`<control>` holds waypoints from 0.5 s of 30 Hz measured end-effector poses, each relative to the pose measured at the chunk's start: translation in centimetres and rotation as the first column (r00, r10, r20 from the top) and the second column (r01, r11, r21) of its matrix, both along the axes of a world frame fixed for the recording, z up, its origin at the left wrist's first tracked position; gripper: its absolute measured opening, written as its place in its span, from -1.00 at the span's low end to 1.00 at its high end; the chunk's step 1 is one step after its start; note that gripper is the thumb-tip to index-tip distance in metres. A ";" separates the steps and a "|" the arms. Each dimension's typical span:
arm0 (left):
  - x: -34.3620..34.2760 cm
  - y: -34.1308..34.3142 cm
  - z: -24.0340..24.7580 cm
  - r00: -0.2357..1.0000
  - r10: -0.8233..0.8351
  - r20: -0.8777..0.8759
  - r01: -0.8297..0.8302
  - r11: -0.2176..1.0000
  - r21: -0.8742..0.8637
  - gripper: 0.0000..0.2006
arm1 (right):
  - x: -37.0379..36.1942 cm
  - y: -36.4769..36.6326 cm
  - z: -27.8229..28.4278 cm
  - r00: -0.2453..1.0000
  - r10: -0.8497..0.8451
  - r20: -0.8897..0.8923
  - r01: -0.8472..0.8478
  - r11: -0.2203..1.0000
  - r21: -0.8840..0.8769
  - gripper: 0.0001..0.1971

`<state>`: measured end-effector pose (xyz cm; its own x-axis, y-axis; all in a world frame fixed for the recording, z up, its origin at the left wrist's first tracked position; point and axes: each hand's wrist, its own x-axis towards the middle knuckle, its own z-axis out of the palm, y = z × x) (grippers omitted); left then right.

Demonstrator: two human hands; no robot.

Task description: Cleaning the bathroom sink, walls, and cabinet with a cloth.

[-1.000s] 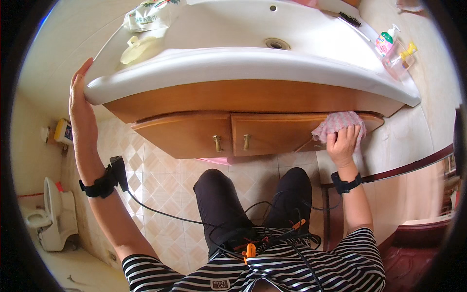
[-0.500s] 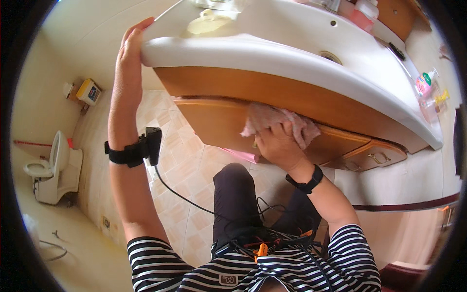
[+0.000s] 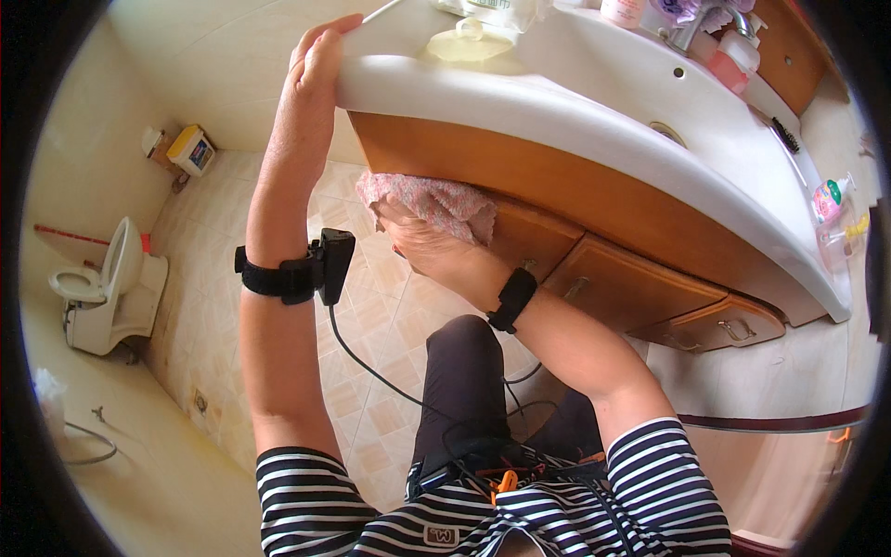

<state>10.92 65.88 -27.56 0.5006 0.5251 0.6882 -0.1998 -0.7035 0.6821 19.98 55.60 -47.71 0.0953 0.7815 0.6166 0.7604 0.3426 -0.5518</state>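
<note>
At the far left end of the white washbasin [image 3: 520, 102], my left hand [image 3: 320, 63] holds the rim, its fingers bent over the edge. My right hand [image 3: 432, 243] presses a pink speckled cloth [image 3: 436, 197] against the left end of the wooden cabinet front [image 3: 524, 232], under the basin. The cloth is bunched beneath and around my fingers, and part of it hangs over the cabinet's left edge. My right fingertips are partly hidden by the cloth and the hand itself.
On the basin lie a pale yellow lid-like piece [image 3: 469, 46] and a white packet [image 3: 497, 13]. Pink bottle [image 3: 733, 63], brush [image 3: 784, 135] and pump bottle [image 3: 829, 200] line its back and right. A toilet [image 3: 116, 288] stands left; a cable [image 3: 367, 367] hangs from my left wrist.
My right hand has slid the cloth leftward along the cabinet front to its left end. My left hand stays on the basin rim. The whole view has shifted slightly.
</note>
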 end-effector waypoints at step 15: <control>-0.7 0.1 -0.5 0.995 -0.097 0.035 0.099 0.993 -0.068 -0.50 | -0.9 -12.7 8.0 0.554 -0.503 0.663 0.456 0.850 0.264 -0.64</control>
